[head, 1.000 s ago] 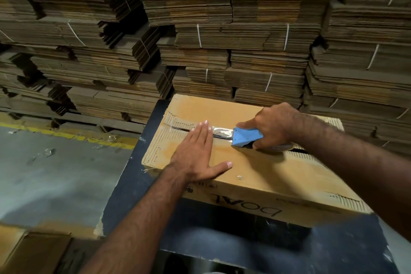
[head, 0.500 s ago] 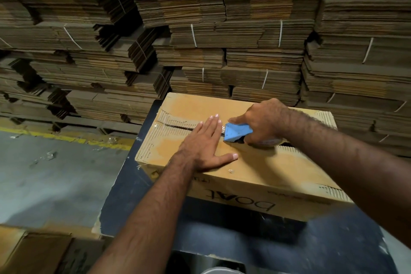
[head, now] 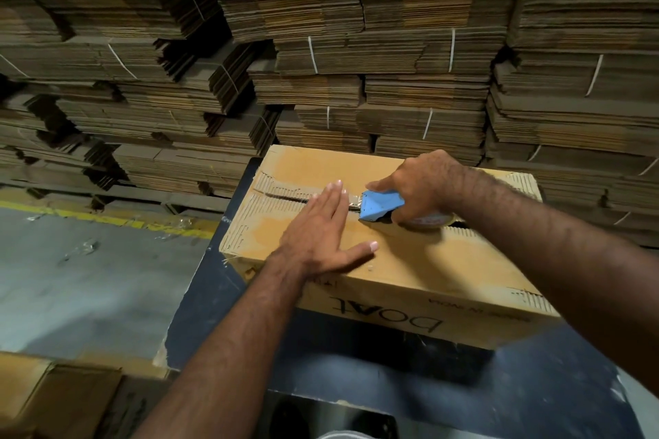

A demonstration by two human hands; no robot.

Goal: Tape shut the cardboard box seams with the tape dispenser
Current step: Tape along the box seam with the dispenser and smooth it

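The right hand (head: 424,185) grips the blue tape dispenser (head: 381,205), fingers curled round it, its nose down on the centre seam of the cardboard box (head: 410,260). Just left of that grip, the left hand (head: 322,228) lies flat with straight fingers across the seam, fingertips almost touching the dispenser. A shiny strip between them looks like tape (head: 353,202), though blurred. The box sits on a dark table (head: 214,303) below the grip
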